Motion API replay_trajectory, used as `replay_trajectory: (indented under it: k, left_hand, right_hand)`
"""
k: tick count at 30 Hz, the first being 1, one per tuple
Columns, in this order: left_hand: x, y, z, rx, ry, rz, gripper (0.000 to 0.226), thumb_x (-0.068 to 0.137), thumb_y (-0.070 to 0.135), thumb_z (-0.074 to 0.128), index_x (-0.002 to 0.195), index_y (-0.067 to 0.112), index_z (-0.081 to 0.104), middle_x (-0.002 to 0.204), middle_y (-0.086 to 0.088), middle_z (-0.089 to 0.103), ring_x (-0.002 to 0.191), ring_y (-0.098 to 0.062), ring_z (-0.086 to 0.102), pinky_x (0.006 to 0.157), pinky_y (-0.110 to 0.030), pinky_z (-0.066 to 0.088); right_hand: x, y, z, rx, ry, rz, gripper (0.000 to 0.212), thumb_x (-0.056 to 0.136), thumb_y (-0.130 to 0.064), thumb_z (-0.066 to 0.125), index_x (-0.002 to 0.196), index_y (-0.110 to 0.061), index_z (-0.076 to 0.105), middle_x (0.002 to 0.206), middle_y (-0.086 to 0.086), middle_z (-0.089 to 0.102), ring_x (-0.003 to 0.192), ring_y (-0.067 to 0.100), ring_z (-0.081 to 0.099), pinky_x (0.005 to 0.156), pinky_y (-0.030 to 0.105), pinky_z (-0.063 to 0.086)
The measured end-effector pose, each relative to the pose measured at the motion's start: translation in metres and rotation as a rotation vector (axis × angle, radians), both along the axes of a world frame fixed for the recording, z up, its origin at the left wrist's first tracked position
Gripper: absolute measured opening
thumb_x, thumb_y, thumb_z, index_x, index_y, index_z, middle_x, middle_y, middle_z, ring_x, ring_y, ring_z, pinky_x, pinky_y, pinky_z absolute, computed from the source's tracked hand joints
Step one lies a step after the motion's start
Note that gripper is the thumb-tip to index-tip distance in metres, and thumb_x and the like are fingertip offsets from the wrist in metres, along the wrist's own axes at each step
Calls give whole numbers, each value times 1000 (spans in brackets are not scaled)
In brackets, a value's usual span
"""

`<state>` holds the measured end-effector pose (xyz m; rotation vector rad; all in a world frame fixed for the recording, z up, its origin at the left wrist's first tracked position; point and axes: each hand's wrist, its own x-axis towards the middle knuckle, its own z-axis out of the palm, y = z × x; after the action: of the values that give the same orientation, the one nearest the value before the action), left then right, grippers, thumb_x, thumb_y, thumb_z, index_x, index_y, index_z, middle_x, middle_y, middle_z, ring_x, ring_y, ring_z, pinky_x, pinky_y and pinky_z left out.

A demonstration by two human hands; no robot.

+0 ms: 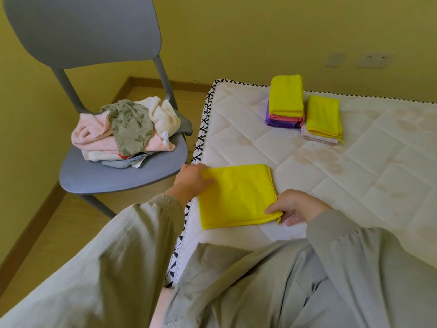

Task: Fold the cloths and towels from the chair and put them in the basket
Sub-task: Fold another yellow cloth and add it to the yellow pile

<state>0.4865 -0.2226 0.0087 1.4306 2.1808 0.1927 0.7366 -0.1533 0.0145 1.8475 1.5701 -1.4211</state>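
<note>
A yellow cloth (237,196), folded into a square, lies on the white mattress (354,166) near its front left corner. My left hand (192,179) grips the cloth's far left corner. My right hand (292,207) pinches its near right corner between thumb and fingers. A heap of unfolded pink, cream and green leaf-print towels (125,131) sits on the seat of the grey chair (99,169) to the left. No basket is in view.
At the back of the mattress stand two piles of folded cloths: a taller one (286,102) with yellow on top of pink and purple, and a lower one (324,119) with yellow over pale pink. A yellow wall with sockets rises behind.
</note>
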Motion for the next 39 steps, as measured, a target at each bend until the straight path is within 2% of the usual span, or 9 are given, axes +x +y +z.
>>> replay_trajectory:
  k: [5,10,15,19,24,28,32,35,39]
  left_hand:
    - [1,5,7,-24,-317,142,24,85,18,68,106,9,61,100,-13,60,85,-23,57,78,-33,50]
    - [-3,-18,8,-475,-1119,269,29,91,3,58,118,12,54,118,-11,63,103,-27,64,87,-37,56]
    - [-3,-26,12,-662,-758,52,36,97,43,47,103,10,62,89,-3,70,78,-12,69,68,-22,55]
    - [0,-8,12,-519,-892,330,37,101,29,42,67,15,42,48,4,44,33,-6,38,35,-15,29]
    - [13,-1,2,-168,-983,692,15,92,12,60,100,-1,59,86,-12,62,43,-14,61,54,-20,53]
    - [17,3,1,-176,-1103,767,9,92,3,58,100,3,55,108,-14,55,38,-11,61,29,-11,30]
    - [20,10,2,-197,-1157,809,16,90,-2,58,100,5,49,110,-13,56,43,-15,64,29,-13,36]
    - [20,14,-1,-237,-1182,800,37,93,-3,53,127,1,39,127,-18,54,48,-20,67,33,-17,45]
    - [20,12,-5,-215,-1138,807,52,95,-4,47,142,-1,25,98,-22,62,49,-23,68,39,-23,52]
  right_hand:
    - [-5,27,0,393,120,-146,20,74,-9,70,69,1,54,66,17,49,66,29,54,64,39,50]
    - [-30,37,15,776,459,-357,11,79,-13,72,86,-11,64,80,4,62,79,23,60,66,28,44]
    - [-37,35,-7,688,284,-326,67,85,-25,69,139,-6,36,136,15,49,123,30,49,95,33,40]
    - [-26,34,-11,539,74,-185,33,86,-35,66,90,-4,56,106,22,62,96,34,60,73,34,44]
    - [-23,30,-7,206,217,-377,25,84,-18,70,82,-3,51,62,11,46,45,18,45,33,17,29]
    - [-25,28,-3,-23,398,-479,24,88,-6,65,108,-5,53,86,6,51,32,8,54,28,12,32]
    - [-25,33,-5,-151,476,-539,11,90,5,55,92,-4,50,123,14,48,39,12,62,30,14,40]
    - [-25,34,-10,-176,512,-599,41,92,12,45,131,1,39,144,17,38,58,24,70,32,18,44]
    - [-26,34,-12,-158,552,-689,51,92,14,44,141,5,30,139,25,42,57,29,69,39,28,53]
